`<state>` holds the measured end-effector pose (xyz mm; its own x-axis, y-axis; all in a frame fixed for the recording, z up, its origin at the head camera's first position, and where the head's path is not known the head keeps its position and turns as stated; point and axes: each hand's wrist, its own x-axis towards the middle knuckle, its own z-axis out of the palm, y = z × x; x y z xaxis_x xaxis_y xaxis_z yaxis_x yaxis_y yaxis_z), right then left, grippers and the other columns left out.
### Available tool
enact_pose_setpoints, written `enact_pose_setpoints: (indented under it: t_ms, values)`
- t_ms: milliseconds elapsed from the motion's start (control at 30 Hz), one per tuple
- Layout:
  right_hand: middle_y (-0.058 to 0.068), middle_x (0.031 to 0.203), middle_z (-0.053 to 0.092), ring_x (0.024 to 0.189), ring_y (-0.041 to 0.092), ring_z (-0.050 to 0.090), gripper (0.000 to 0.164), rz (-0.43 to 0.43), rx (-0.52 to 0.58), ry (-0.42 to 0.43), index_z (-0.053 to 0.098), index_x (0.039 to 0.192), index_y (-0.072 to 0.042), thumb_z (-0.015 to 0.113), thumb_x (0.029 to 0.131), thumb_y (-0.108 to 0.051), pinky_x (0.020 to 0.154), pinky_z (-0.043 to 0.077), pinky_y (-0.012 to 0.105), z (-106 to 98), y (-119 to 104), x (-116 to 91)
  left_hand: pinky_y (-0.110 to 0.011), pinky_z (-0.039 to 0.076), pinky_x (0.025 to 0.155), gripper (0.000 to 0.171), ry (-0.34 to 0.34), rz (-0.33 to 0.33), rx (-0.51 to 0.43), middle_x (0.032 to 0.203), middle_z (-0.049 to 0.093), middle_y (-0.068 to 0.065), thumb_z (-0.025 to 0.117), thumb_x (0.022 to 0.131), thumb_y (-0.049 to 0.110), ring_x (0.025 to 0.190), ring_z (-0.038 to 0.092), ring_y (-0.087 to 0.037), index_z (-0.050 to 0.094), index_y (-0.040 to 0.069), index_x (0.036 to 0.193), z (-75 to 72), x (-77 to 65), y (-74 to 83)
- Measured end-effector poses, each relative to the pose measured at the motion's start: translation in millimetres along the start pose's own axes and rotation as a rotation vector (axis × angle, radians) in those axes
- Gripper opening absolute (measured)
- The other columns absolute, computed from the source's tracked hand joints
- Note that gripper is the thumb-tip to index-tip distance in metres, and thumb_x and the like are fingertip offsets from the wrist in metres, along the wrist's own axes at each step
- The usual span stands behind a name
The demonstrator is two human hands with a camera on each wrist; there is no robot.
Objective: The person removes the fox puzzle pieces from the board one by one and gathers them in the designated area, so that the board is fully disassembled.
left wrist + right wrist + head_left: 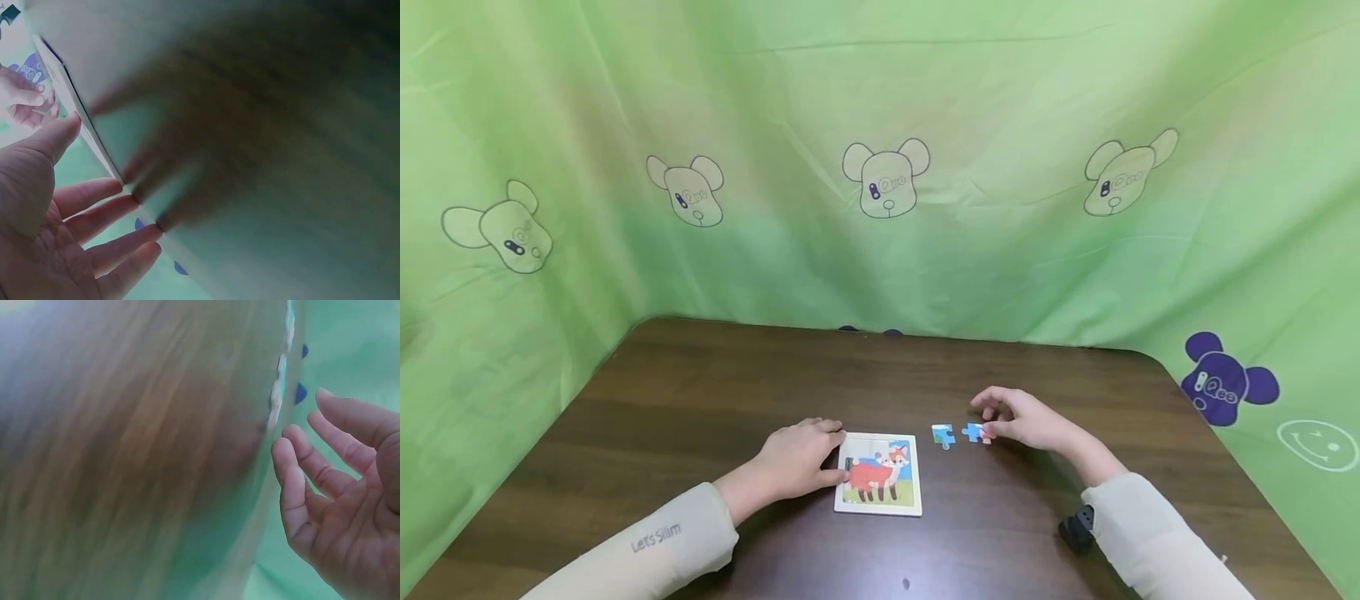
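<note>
A square puzzle tray (880,509) with a pale frame lies on the table; its picture shows a red fox-like animal. My left hand (801,458) rests at its left side, thumb on the frame and fingers extended by the upper left corner. The left wrist view shows the tray edge-on, with the thumb and fingertips along it. To the right of the tray are a blue and green jigsaw piece (943,435) and a blue and red jigsaw piece (972,432). My right hand (1028,419) is over the second piece, its thumb overlapping it, fingers loosely bent and apart from the thumb.
The brown wooden table (760,375) has rounded far corners. A green curtain (790,267) printed with cartoon heads hangs behind it and at both sides. A black wrist device (1077,529) sits under the right sleeve (1150,525).
</note>
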<state>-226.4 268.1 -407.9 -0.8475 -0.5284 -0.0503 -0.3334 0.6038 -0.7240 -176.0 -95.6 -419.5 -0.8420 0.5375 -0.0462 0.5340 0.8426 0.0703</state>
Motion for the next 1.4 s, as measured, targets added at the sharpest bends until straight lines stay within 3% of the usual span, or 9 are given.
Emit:
enact_pose_setpoints:
  t_ms: [267,500,633,933,1400]
  values:
    - [0.017,0.100,0.062,0.067,0.015,0.057,0.031,-0.049,-0.010,-0.039,0.058,0.121,0.005,0.065,0.092,-0.003,0.054,0.050,0.028,14.4,-24.7,9.8,-0.046,0.054,0.098,0.061,-0.005,-0.006,0.009,0.139,0.062,-0.008,0.070,0.086,0.054,0.127,0.060,-0.030,0.065,0.013,0.131,2.6,-2.4,3.1]
    - [0.013,0.101,0.066,0.088,0.012,0.060,0.025,-0.146,-0.111,-0.091,0.063,0.116,0.001,0.066,0.091,-0.003,0.078,0.052,0.025,33.6,-44.7,27.0,-0.045,0.054,0.097,0.060,0.001,0.001,0.002,0.139,0.061,-0.007,0.070,0.087,0.052,0.127,0.059,-0.030,0.065,0.013,0.131,2.3,-2.3,1.2]
    - [0.011,0.101,0.065,0.085,0.011,0.058,0.023,-0.184,-0.147,-0.129,0.066,0.113,-0.003,0.067,0.090,-0.003,0.075,0.051,0.025,44.0,-55.4,35.9,-0.046,0.054,0.096,0.061,0.005,-0.004,-0.002,0.140,0.061,-0.007,0.071,0.087,0.052,0.128,0.059,-0.030,0.065,0.012,0.132,2.6,-2.7,-0.5]
    - [0.007,0.100,0.062,0.080,0.007,0.056,0.022,-0.204,-0.199,-0.210,0.069,0.110,-0.008,0.068,0.089,-0.002,0.075,0.049,0.024,64.9,-72.5,48.9,-0.047,0.055,0.095,0.061,0.013,-0.006,-0.015,0.139,0.061,-0.008,0.072,0.086,0.051,0.127,0.059,-0.032,0.065,0.011,0.131,1.1,-1.5,-1.2]
    - [-0.001,0.105,0.058,0.095,0.014,0.048,0.017,-0.206,-0.369,-0.201,0.073,0.103,-0.017,0.071,0.089,-0.007,0.085,0.045,0.030,75.9,-76.1,46.6,-0.047,0.056,0.093,0.060,0.020,0.007,-0.010,0.138,0.062,-0.008,0.071,0.086,0.051,0.126,0.060,-0.033,0.065,0.011,0.131,2.9,-0.7,-0.7]
